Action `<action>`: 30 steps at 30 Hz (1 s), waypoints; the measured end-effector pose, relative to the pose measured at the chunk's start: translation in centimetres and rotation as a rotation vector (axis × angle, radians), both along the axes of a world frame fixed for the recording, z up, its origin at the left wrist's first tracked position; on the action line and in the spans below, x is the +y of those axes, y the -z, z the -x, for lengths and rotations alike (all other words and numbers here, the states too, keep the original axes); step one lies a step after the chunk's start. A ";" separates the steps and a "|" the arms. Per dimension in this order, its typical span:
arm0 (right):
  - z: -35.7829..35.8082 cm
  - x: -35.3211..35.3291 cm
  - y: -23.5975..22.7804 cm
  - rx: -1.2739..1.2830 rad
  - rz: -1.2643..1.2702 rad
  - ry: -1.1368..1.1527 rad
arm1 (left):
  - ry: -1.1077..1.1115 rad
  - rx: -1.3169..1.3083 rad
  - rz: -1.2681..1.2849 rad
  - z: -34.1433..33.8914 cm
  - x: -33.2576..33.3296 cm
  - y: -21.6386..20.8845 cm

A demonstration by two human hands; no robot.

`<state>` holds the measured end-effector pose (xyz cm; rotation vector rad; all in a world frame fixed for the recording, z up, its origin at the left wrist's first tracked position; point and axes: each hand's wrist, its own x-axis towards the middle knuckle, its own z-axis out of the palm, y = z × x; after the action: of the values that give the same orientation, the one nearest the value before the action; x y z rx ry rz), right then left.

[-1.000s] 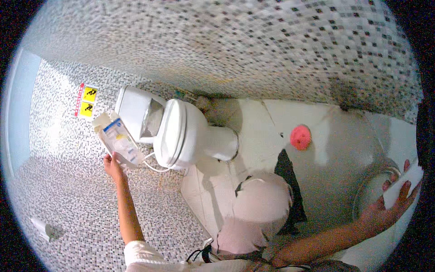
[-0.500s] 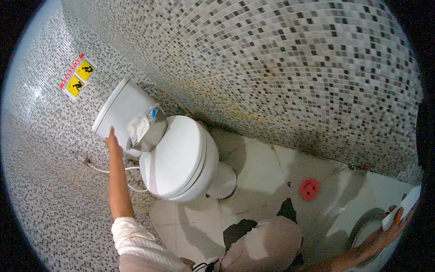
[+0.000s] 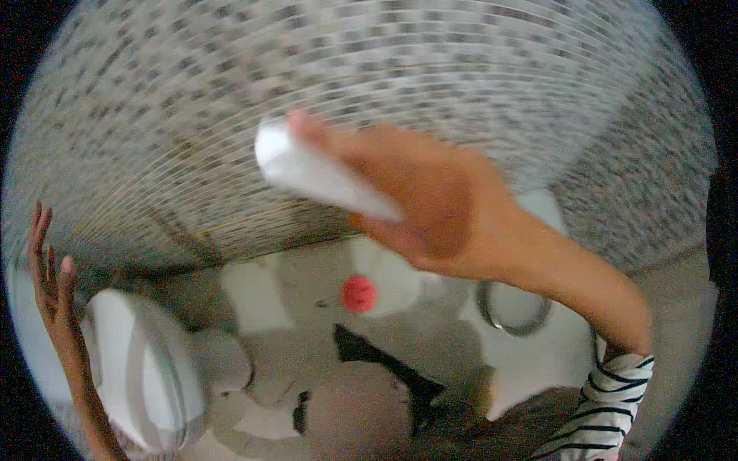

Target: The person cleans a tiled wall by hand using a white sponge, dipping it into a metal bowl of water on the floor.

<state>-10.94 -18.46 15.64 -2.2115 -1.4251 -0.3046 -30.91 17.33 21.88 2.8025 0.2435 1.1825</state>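
Observation:
In front of the tiled wall, my right hand (image 3: 430, 192) is raised and closed round a smooth white oblong object (image 3: 323, 175) with a rounded end. Motion blur hides what kind of thing it is. At the far left, my left hand (image 3: 52, 288) has its fingers stretched up and apart, holding nothing. Beside and below it is the white toilet (image 3: 146, 369) with its lid down. From this angle my left forearm partly overlaps the toilet's edge.
A red round disc (image 3: 358, 293) lies on the pale floor tiles (image 3: 254, 296). Right of it, under my right forearm, shows the round rim of a metallic vessel (image 3: 507, 329). The mosaic-tiled wall (image 3: 430, 77) rises close ahead.
My view has swung right, so the toilet now sits at the lower left. My right hand has come up from the lower right to the middle with the white object. My left hand remains raised at left.

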 end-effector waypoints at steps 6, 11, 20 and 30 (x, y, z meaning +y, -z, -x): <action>1.6 -17.6 15.4 0.343 0.413 0.309 | 0.488 0.398 0.045 -13.2 -17.9 8.5; 5.9 -28.2 26.9 0.507 0.293 0.605 | 0.800 0.538 -0.206 -19.4 -27.9 18.1; 7.0 -31.5 33.2 0.761 0.262 0.859 | 0.740 0.856 -0.357 -25.8 -33.3 20.6; 5.0 -31.0 34.9 0.619 0.340 0.932 | 0.666 1.255 -0.439 -23.4 -27.6 30.4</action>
<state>-15.98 -49.47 -19.24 -2.7640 -0.0715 0.3398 -7.47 -10.24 -8.55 3.0757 -0.8974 -0.7832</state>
